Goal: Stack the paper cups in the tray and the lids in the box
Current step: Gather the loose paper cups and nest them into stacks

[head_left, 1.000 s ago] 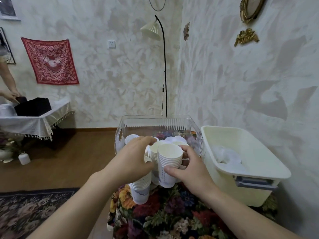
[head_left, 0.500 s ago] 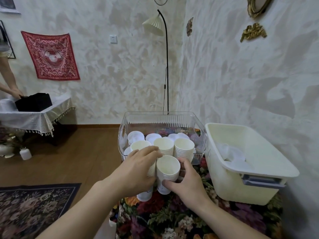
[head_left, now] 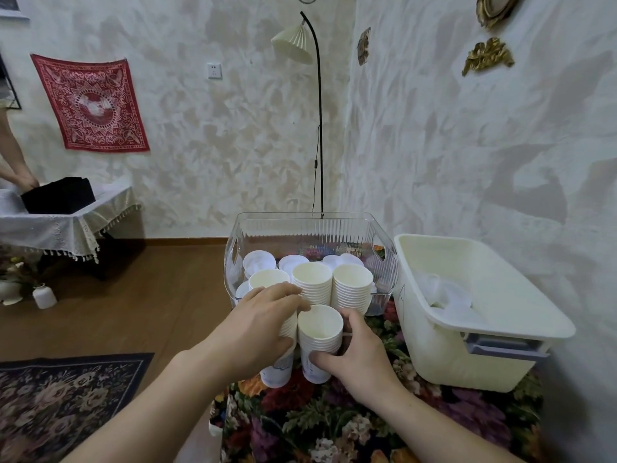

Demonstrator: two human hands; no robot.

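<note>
My right hand (head_left: 359, 354) grips a stack of white paper cups (head_left: 320, 335) standing on the flowered tablecloth just in front of the clear tray (head_left: 387, 262). My left hand (head_left: 258, 324) is wrapped around a second cup stack (head_left: 278, 370) beside it, mostly hidden under the fingers. Inside the tray stand three more cup stacks (head_left: 312, 285) along the near wall, with white lids (head_left: 258, 260) lying behind them. The cream box (head_left: 494, 315) to the right holds a few white lids (head_left: 444, 292).
The table is covered by a flowered cloth (head_left: 334, 422). A black floor lamp (head_left: 315, 121) rises behind the tray. To the left are wooden floor, a dark rug (head_left: 60, 402) and a side table (head_left: 63, 222) where another person's arm (head_left: 13, 158) reaches.
Both hands came down and toward me with their cup stacks, from level with the tray's rim to the tablecloth in front of it. The three stacks inside the tray came into view.
</note>
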